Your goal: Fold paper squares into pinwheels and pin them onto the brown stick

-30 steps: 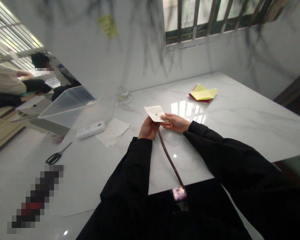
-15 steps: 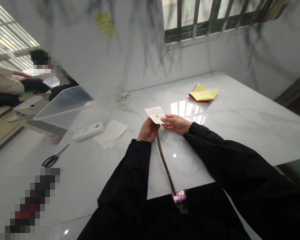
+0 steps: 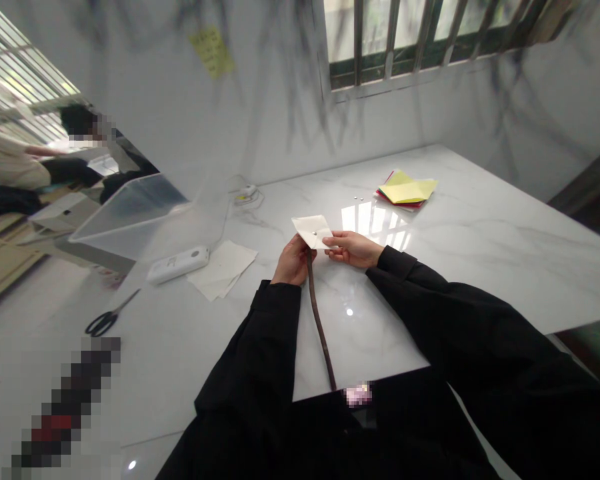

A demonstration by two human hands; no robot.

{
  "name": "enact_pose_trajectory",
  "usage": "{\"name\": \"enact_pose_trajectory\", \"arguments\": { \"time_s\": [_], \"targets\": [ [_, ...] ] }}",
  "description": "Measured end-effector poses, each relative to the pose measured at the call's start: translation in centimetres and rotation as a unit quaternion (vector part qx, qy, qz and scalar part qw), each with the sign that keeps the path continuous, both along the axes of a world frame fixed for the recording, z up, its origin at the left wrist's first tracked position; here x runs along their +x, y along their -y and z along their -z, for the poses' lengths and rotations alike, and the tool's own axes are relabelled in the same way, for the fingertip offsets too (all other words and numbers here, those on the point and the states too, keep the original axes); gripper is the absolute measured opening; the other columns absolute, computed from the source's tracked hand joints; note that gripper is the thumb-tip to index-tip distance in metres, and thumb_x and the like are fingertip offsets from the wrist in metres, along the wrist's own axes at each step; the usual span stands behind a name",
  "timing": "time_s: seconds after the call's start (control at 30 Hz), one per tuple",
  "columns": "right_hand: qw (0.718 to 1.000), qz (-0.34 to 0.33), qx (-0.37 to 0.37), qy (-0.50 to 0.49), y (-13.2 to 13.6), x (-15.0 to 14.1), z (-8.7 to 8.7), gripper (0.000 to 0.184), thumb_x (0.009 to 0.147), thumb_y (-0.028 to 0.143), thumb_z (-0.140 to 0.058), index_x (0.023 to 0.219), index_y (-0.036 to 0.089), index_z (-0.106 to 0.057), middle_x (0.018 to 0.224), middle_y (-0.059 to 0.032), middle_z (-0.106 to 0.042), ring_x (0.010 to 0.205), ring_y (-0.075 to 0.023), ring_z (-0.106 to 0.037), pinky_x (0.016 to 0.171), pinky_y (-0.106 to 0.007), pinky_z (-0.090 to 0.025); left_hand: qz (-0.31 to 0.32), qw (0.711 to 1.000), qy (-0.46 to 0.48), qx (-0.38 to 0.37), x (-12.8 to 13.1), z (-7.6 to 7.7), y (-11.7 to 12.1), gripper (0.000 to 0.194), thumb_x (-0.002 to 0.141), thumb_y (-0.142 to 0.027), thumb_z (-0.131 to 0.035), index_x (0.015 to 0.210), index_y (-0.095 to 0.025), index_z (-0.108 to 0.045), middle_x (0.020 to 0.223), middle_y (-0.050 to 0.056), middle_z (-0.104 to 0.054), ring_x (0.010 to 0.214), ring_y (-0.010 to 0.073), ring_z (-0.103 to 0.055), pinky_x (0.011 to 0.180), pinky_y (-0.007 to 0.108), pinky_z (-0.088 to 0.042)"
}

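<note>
Folded yellow and red papers (image 3: 408, 189) and a white oblong device (image 3: 179, 264) lie apart on the white marbled worktop (image 3: 485, 247). Above it, the left hand (image 3: 292, 261) grips a thin brown stick (image 3: 318, 320) beneath a square cream paper piece (image 3: 311, 228), whose edge the right hand (image 3: 353, 249) pinches.

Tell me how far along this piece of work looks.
The off-white folded paper already has a small shiny fastener at its centre. In hand: the left hand grips the thin brown stick under the paper; the right hand pinches the paper's edge. Perhaps left: securing paper to stick; the join is hidden. Yellow-topped coloured papers lie aside.
</note>
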State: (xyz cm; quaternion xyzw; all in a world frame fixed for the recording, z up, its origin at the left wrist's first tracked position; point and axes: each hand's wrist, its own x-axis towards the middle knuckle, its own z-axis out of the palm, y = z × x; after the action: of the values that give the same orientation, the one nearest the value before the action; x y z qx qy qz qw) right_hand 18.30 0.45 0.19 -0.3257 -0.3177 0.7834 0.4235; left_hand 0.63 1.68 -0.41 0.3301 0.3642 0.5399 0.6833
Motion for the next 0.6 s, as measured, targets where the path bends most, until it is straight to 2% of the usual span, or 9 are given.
{"name": "enact_pose_trajectory", "arguments": {
  "time_s": [0.17, 0.23, 0.3, 0.37, 0.43, 0.5, 0.6],
  "targets": [
    [0.997, 0.063, 0.023, 0.023, -1.1, 0.9, 0.7, 0.015, 0.085, 0.011, -0.076, 0.098, 0.014, -0.069, 0.091, -0.0053, -0.072, 0.069, -0.0085, -0.067, 0.06, -0.015, -0.057, -0.107, 0.984, -0.12, 0.076, -0.4, 1.0, -0.9, 0.028, 0.067, -0.016, -0.09, 0.09, -0.015, -0.076, 0.083, 0.005, -0.077, 0.074, 0.0123, -0.068, 0.071, 0.021, -0.051],
    [0.992, 0.106, 0.044, 0.049, -1.5, 1.3, 1.1, 0.016, 0.083, 0.013, -0.077, 0.097, 0.014, -0.07, 0.09, -0.0048, -0.071, 0.068, -0.0084, -0.067, 0.059, -0.015, -0.056, -0.133, 0.97, -0.169, 0.109, -0.4, 1.3, -1.1, 0.023, 0.067, -0.013, -0.088, 0.087, -0.016, -0.077, 0.085, 0.005, -0.078, 0.082, 0.014, -0.07, 0.078, 0.022, -0.053],
    [0.985, 0.14, 0.068, 0.077, -1.8, 1.4, 1.4, 0.016, 0.082, 0.015, -0.078, 0.096, 0.015, -0.07, 0.089, -0.0045, -0.071, 0.068, -0.0083, -0.066, 0.06, -0.015, -0.055, -0.151, 0.964, -0.18, 0.124, -0.2, 1.3, -1.1, 0.016, 0.072, -0.014, -0.085, 0.085, -0.018, -0.078, 0.088, 0.005, -0.078, 0.087, 0.0148, -0.071, 0.083, 0.022, -0.053],
    [0.977, 0.161, 0.093, 0.1, -1.8, 1.3, 1.6, 0.017, 0.081, 0.018, -0.078, 0.095, 0.015, -0.069, 0.089, -0.0044, -0.072, 0.07, -0.0087, -0.066, 0.062, -0.016, -0.055, -0.154, 0.97, -0.15, 0.117, 0.0, 1.0, -0.9, 0.011, 0.08, -0.024, -0.082, 0.088, -0.017, -0.078, 0.093, 0.007, -0.079, 0.089, 0.0155, -0.072, 0.085, 0.024, -0.054],
    [0.97, 0.174, 0.117, 0.119, -1.8, 1.0, 1.9, 0.019, 0.08, 0.02, -0.078, 0.095, 0.016, -0.068, 0.092, -0.005, -0.074, 0.073, -0.0097, -0.067, 0.065, -0.018, -0.056, -0.132, 0.982, -0.1, 0.091, 0.3, 0.7, -0.5, 0.023, 0.087, -0.037, -0.077, 0.095, -0.015, -0.078, 0.101, 0.01, -0.079, 0.09, 0.0172, -0.073, 0.087, 0.028, -0.056],
    [0.965, 0.181, 0.134, 0.133, -1.8, 0.7, 2.1, 0.022, 0.078, 0.022, -0.078, 0.097, 0.016, -0.068, 0.095, -0.0061, -0.075, 0.076, -0.011, -0.068, 0.068, -0.021, -0.058, -0.1, 0.989, -0.077, 0.074, 0.4, 0.5, -0.1, 0.035, 0.085, -0.042, -0.08, 0.105, -0.014, -0.077, 0.107, 0.012, -0.078, 0.091, 0.0184, -0.074, 0.087, 0.03, -0.057],
    [0.963, 0.177, 0.148, 0.143, -1.7, 0.3, 2.4, 0.027, 0.075, 0.025, -0.079, 0.098, 0.016, -0.068, 0.098, -0.0074, -0.077, 0.076, -0.0126, -0.069, 0.067, -0.023, -0.058, -0.087, 0.989, -0.094, 0.079, 0.5, 0.5, 0.2, 0.052, 0.075, -0.039, -0.088, 0.119, -0.015, -0.073, 0.104, 0.009, -0.078, 0.092, 0.0186, -0.074, 0.087, 0.031, -0.058]
  ]
}}
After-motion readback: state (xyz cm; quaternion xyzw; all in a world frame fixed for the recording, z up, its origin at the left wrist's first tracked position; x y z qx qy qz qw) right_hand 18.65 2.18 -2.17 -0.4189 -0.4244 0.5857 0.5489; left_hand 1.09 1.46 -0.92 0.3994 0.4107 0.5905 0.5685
